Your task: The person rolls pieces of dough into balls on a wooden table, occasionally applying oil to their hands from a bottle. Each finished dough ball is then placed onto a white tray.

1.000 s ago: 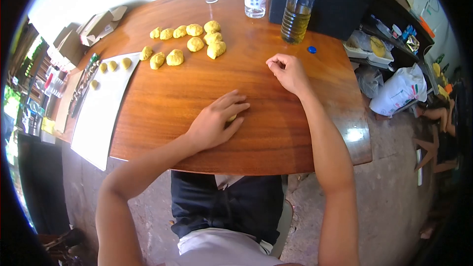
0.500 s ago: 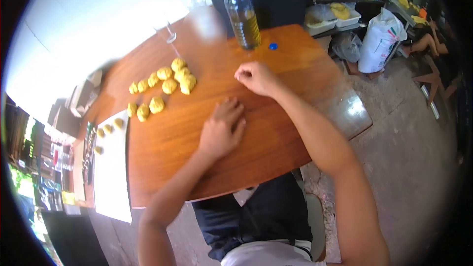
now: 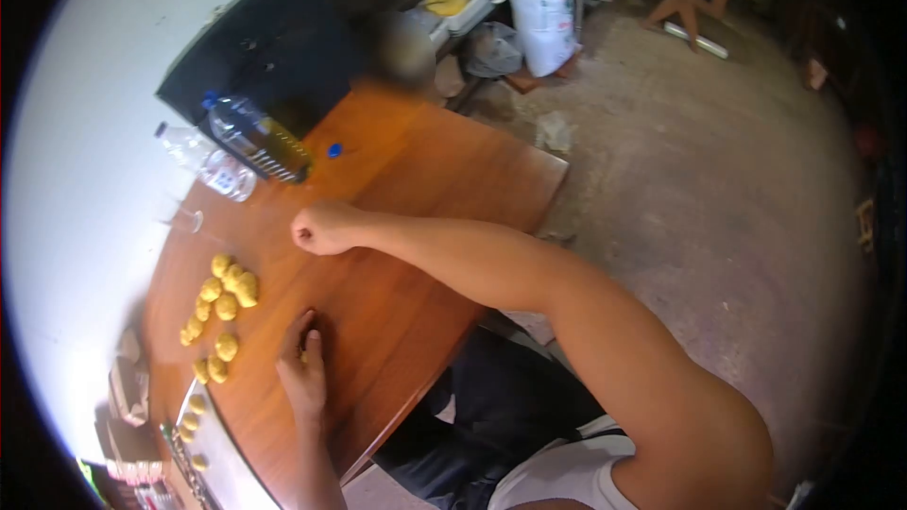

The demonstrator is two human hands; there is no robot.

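My right hand point(image 3: 326, 228) is closed in a fist over the wooden table point(image 3: 416, 146); whatever is inside it, if anything, is hidden. Nearer my body, my left hand point(image 3: 304, 359) rests on its side on the tabletop, thumb up and fingers curled. A small yellowish patch shows between its thumb and fingers, too small to name. To the left of both hands lies a group of yellow dough balls point(image 3: 226, 307), several in number. Smaller yellow pieces point(image 3: 189, 422) sit on a white board point(image 3: 231, 463) at the table's left edge.
A large bottle of yellow oil point(image 3: 269, 144) stands at the back, its blue cap point(image 3: 334, 150) beside it. Next to it are a clear plastic bottle point(image 3: 222, 175) and a drinking glass point(image 3: 189, 220). Beyond the table stand a white sack point(image 3: 546, 14) and white trays point(image 3: 465, 9).
The view has swung to the right. My left hand has turned from palm-down on the table to thumb-up with curled fingers. My right hand remains closed.
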